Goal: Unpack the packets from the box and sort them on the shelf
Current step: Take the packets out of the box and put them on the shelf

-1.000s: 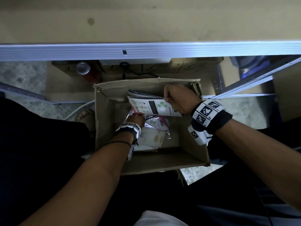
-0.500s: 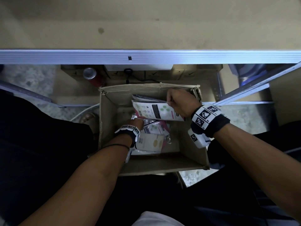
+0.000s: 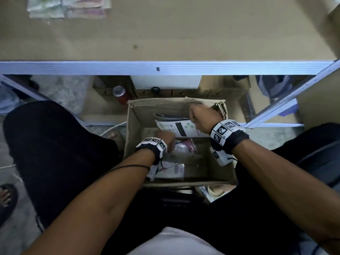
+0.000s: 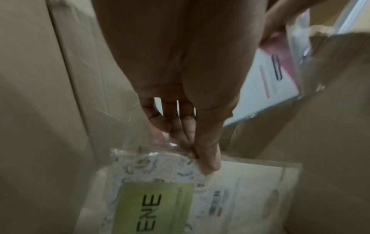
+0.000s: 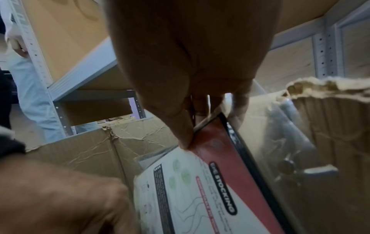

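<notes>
While the right hand (image 3: 203, 118) curls around the top edge of a flat white-and-red stocking packet (image 5: 200, 182), the left hand (image 4: 180, 71) pinches the clear wrapper of a white packet with a green label (image 4: 158, 202). Both packets are inside the brown cardboard box (image 3: 165, 105). More packets (image 3: 68, 6) lie on the tan shelf (image 3: 184, 34) above.

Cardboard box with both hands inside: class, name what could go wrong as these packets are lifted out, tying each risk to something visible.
1. The right hand grips a stack of packets by one end only; it may fan out and drop one.
2. The left hand pinches with its fingers only the clear wrap of the green-label packet; it may slip or tear.
3. The box has a torn rim beside the stack that may snag it.
</notes>
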Action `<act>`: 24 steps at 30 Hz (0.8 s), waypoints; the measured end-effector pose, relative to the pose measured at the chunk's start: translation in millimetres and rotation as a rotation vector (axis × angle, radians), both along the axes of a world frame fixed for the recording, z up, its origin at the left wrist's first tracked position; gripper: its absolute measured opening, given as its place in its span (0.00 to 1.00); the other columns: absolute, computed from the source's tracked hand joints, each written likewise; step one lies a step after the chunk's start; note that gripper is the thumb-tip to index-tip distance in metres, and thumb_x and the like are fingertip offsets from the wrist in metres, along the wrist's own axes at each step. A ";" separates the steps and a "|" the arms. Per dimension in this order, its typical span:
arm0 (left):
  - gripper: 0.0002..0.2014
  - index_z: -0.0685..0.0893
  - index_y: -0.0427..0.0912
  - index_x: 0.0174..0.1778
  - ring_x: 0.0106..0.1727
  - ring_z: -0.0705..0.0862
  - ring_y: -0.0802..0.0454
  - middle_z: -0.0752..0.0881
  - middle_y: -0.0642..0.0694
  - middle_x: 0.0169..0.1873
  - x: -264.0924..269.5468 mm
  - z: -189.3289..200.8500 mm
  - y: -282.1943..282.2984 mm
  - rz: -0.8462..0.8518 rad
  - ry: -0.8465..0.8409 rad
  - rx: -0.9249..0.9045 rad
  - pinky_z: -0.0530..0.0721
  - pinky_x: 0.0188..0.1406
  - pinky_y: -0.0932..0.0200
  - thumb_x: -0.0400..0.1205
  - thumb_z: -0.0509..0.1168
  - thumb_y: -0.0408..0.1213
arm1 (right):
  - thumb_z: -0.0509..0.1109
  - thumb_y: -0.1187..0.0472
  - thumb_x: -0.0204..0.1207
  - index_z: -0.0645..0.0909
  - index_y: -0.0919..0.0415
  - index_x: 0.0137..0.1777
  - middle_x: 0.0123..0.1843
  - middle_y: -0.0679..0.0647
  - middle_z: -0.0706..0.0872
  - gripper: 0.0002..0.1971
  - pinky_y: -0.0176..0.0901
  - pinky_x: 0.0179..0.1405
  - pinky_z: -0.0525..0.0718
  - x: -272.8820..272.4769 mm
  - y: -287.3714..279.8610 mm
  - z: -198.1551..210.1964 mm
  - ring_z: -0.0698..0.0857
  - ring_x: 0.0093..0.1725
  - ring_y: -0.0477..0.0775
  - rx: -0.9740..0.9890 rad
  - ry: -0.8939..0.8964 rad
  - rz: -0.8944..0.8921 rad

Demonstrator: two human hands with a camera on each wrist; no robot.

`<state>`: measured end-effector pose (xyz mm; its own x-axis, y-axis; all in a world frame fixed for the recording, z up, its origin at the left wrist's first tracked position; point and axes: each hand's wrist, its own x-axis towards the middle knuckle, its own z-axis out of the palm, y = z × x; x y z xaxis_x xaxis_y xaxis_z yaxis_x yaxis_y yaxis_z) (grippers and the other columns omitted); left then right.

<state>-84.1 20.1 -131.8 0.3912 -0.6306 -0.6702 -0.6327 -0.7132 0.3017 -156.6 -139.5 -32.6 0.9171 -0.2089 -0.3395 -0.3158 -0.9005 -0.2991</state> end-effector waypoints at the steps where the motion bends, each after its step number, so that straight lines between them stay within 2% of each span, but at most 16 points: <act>1: 0.08 0.95 0.35 0.44 0.54 0.90 0.39 0.93 0.38 0.49 1.1 5.5 -0.5 -0.001 0.005 -0.013 0.88 0.60 0.50 0.74 0.72 0.25 | 0.65 0.72 0.75 0.77 0.59 0.49 0.55 0.57 0.84 0.08 0.55 0.56 0.83 -1.8 2.2 2.7 0.82 0.55 0.62 -0.010 -0.019 0.006; 4: 0.07 0.95 0.39 0.46 0.54 0.90 0.43 0.94 0.44 0.48 8.8 25.6 0.6 -0.043 -0.033 -0.032 0.86 0.57 0.56 0.77 0.72 0.29 | 0.66 0.70 0.74 0.78 0.58 0.46 0.53 0.56 0.85 0.07 0.54 0.57 0.81 -5.6 7.7 10.7 0.83 0.54 0.61 -0.079 -0.071 0.024; 7: 0.05 0.95 0.42 0.44 0.52 0.90 0.43 0.93 0.47 0.47 15.8 57.9 1.5 -0.086 -0.105 -0.048 0.88 0.58 0.50 0.76 0.75 0.32 | 0.66 0.68 0.76 0.82 0.57 0.45 0.50 0.56 0.87 0.06 0.57 0.59 0.84 -11.3 10.2 20.3 0.85 0.52 0.61 -0.092 -0.083 -0.021; 9: 0.05 0.95 0.44 0.42 0.50 0.90 0.44 0.94 0.48 0.47 18.8 81.1 3.6 -0.127 -0.138 -0.088 0.89 0.56 0.50 0.74 0.75 0.32 | 0.65 0.67 0.76 0.83 0.56 0.42 0.46 0.56 0.88 0.07 0.53 0.54 0.86 -16.9 11.3 29.0 0.87 0.49 0.61 -0.050 -0.096 -0.070; 11: 0.06 0.96 0.45 0.39 0.45 0.90 0.49 0.94 0.50 0.44 21.0 103.3 6.5 -0.147 -0.152 -0.155 0.86 0.44 0.58 0.73 0.75 0.30 | 0.63 0.65 0.76 0.84 0.59 0.40 0.44 0.59 0.89 0.09 0.53 0.49 0.88 -23.5 13.3 39.8 0.88 0.47 0.64 -0.037 -0.135 -0.097; 13: 0.04 0.96 0.45 0.39 0.37 0.87 0.56 0.94 0.50 0.43 21.6 126.0 11.8 -0.129 -0.171 -0.202 0.78 0.32 0.66 0.74 0.77 0.31 | 0.63 0.64 0.77 0.85 0.62 0.42 0.45 0.60 0.90 0.09 0.56 0.50 0.88 -30.9 15.7 54.1 0.88 0.47 0.65 -0.025 -0.164 -0.105; 14: 0.04 0.95 0.45 0.39 0.35 0.85 0.58 0.94 0.49 0.43 21.7 137.5 14.6 -0.115 -0.171 -0.228 0.77 0.30 0.68 0.74 0.77 0.31 | 0.64 0.65 0.77 0.86 0.62 0.43 0.45 0.60 0.90 0.08 0.57 0.51 0.88 -34.9 16.3 62.6 0.89 0.47 0.64 -0.015 -0.175 -0.101; 17: 0.03 0.94 0.44 0.41 0.38 0.87 0.56 0.93 0.47 0.41 20.3 175.3 22.8 -0.087 -0.172 -0.336 0.81 0.40 0.64 0.75 0.78 0.31 | 0.65 0.66 0.77 0.85 0.63 0.46 0.46 0.61 0.90 0.07 0.56 0.51 0.88 -47.4 14.5 93.9 0.89 0.48 0.64 -0.042 -0.235 -0.104; 19: 0.02 0.94 0.41 0.43 0.39 0.86 0.56 0.93 0.47 0.40 18.3 201.7 26.6 -0.077 -0.182 -0.421 0.81 0.41 0.63 0.76 0.78 0.32 | 0.66 0.67 0.75 0.86 0.61 0.47 0.47 0.58 0.90 0.07 0.54 0.52 0.88 -55.9 10.9 116.5 0.87 0.49 0.61 -0.081 -0.289 -0.115; 22: 0.04 0.94 0.40 0.45 0.41 0.85 0.58 0.88 0.57 0.33 16.4 242.4 31.1 -0.049 -0.215 -0.501 0.79 0.40 0.67 0.77 0.77 0.35 | 0.69 0.66 0.73 0.85 0.58 0.46 0.45 0.50 0.88 0.05 0.47 0.51 0.85 -67.5 4.6 150.2 0.83 0.49 0.56 -0.106 -0.351 -0.146; 24: 0.07 0.93 0.38 0.48 0.40 0.84 0.60 0.87 0.59 0.33 18.8 269.1 33.7 -0.030 -0.207 -0.553 0.80 0.43 0.65 0.78 0.77 0.36 | 0.71 0.66 0.73 0.85 0.59 0.45 0.45 0.51 0.89 0.04 0.44 0.50 0.83 -74.0 -0.9 171.7 0.84 0.48 0.56 -0.106 -0.398 -0.155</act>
